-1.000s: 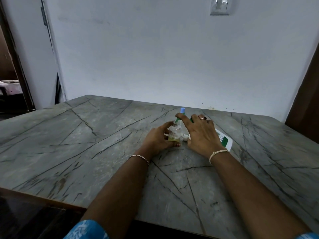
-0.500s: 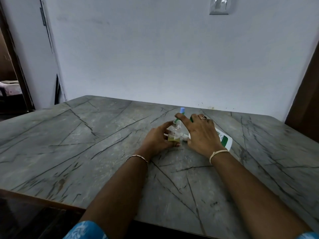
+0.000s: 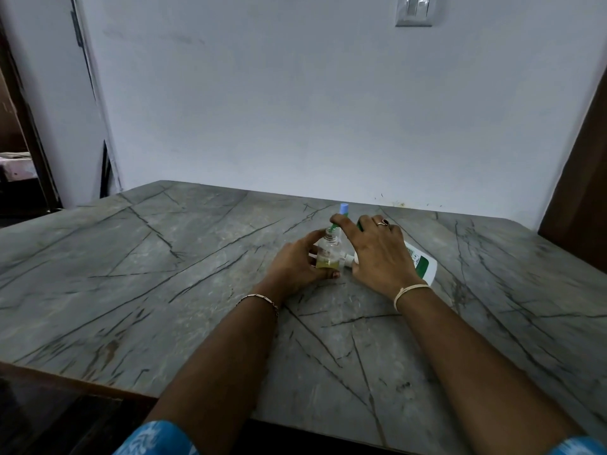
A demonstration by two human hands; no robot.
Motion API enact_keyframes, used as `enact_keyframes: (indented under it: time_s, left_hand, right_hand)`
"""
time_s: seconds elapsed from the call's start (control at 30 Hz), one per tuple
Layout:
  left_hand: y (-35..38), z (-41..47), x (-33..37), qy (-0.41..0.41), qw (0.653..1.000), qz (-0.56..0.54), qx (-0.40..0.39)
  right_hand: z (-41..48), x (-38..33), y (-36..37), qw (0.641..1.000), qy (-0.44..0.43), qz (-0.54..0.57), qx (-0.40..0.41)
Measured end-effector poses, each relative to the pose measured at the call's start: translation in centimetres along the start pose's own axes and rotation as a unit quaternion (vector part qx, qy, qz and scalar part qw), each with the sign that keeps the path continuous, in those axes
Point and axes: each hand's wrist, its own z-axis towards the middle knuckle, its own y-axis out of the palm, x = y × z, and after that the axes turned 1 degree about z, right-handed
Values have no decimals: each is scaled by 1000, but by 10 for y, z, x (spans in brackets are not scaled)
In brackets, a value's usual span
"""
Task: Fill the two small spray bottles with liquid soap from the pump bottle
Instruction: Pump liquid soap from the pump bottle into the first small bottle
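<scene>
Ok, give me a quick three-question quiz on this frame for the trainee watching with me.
1. True or false: the right hand rests over the pump bottle, with its index finger on the green nozzle.
2. What does the left hand hold? A) a sponge B) the clear small bottle C) nothing
3. Fill in: the yellowish soap fills only the ____ of that bottle.

Key: 1 true; 2 B; 3 bottom.
</scene>
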Motion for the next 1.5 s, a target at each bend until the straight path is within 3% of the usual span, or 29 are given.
enact_keyframes:
  time_s: [1.5]
  left_hand:
    - [0, 0, -2, -3, 1000, 6, 4]
  right_hand:
    - [2, 1, 0, 999, 3, 44, -11]
